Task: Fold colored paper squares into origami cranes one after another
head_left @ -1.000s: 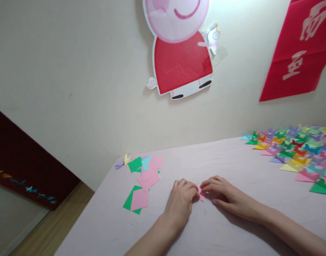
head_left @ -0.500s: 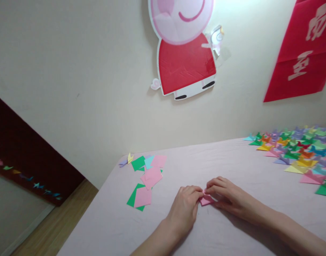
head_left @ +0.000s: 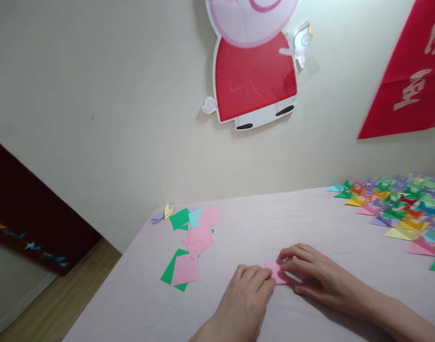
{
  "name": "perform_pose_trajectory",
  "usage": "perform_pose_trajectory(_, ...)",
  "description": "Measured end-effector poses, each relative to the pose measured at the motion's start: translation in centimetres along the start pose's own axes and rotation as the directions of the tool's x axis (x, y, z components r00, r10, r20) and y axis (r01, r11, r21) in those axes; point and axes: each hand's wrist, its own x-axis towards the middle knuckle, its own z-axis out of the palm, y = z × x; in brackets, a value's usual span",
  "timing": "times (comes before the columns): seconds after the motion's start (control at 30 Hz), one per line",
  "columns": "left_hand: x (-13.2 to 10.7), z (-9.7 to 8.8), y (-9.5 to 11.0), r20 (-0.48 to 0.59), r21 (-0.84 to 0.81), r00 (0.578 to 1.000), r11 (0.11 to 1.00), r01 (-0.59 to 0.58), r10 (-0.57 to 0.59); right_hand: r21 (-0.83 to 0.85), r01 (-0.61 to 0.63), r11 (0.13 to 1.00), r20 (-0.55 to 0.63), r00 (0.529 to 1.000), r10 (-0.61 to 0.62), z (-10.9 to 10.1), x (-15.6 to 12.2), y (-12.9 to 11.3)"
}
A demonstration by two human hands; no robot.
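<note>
A small folded piece of pink paper lies flat on the cloth-covered table, between my two hands. My left hand rests on the table with its fingers curled together, and the fingertips press the paper's left edge. From the right, my right hand reaches over the paper's upper right corner. Its fingers are bent and its thumb is apart from them, with the fingertips at or just above the paper. The underside of the paper and my left thumb are hidden.
Loose pink paper squares, green sheets and a light blue sheet overlap at the left. Small yellow and purple folded pieces sit by the far left corner. Rows of colourful folded paper figures fill the right side, near the wall.
The pink paper, partly raised and pinched before, now lies flatter with more of its surface showing. My right fingers have loosened and spread from my left hand. The camera view has shifted slightly.
</note>
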Motion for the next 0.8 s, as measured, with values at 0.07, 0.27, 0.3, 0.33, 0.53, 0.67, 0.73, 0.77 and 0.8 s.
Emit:
perform_pose_trajectory(0.07, 0.1, 0.3, -0.4, -0.011, 0.026, 0.999, 0.999, -0.04, 0.04, -0.02, 0.015, 1.0, -0.004, 1.0, -0.015, 0.1, 0.0, 0.4)
perform_pose_trajectory(0.27, 0.4, 2.0, -1.8, -0.098, 0.043, 0.988, 0.992, -0.115, 0.119, -0.193, 0.087, 0.977, -0.001, 0.996, -0.089, 0.9, 0.6, 0.9)
perform_pose_trajectory(0.3, 0.4, 2.3, -1.9, -0.124, 0.046, 0.984, 0.991, -0.125, 0.13, -0.205, 0.089, 0.975, 0.011, 0.996, -0.089, 0.9, 0.6, 0.8)
perform_pose_trajectory(0.33, 0.4, 2.5, -2.0, -0.144, 0.049, 0.98, 0.99, -0.131, 0.137, -0.206, 0.087, 0.975, 0.022, 0.996, -0.085, 0.8, 0.7, 0.7)
perform_pose_trajectory(0.53, 0.4, 2.8, -2.2, -0.192, 0.007, 0.975, 0.993, -0.115, 0.114, -0.145, 0.069, 0.987, 0.03, 0.997, -0.065, 0.6, 0.4, 0.8)
perform_pose_trajectory(0.67, 0.3, 2.7, -2.2, -0.176, -0.02, 0.98, 0.995, -0.097, 0.092, -0.128, 0.107, 0.986, 0.03, 0.994, -0.104, 1.1, 0.6, 0.9)
perform_pose_trajectory(0.73, 0.4, 2.6, -2.2, -0.172, -0.012, 0.98, 0.995, -0.099, 0.096, -0.134, 0.103, 0.986, 0.022, 0.995, -0.101, 1.3, 0.8, 0.8)
perform_pose_trajectory(0.77, 0.4, 2.6, -2.2, -0.179, -0.006, 0.979, 0.995, -0.101, 0.098, -0.14, 0.096, 0.985, 0.019, 0.995, -0.095, 1.4, 0.9, 0.7)
perform_pose_trajectory(0.8, 0.4, 2.6, -2.1, -0.191, 0.0, 0.977, 0.995, -0.101, 0.099, -0.147, 0.089, 0.985, 0.014, 0.996, -0.088, 1.5, 0.9, 0.6)
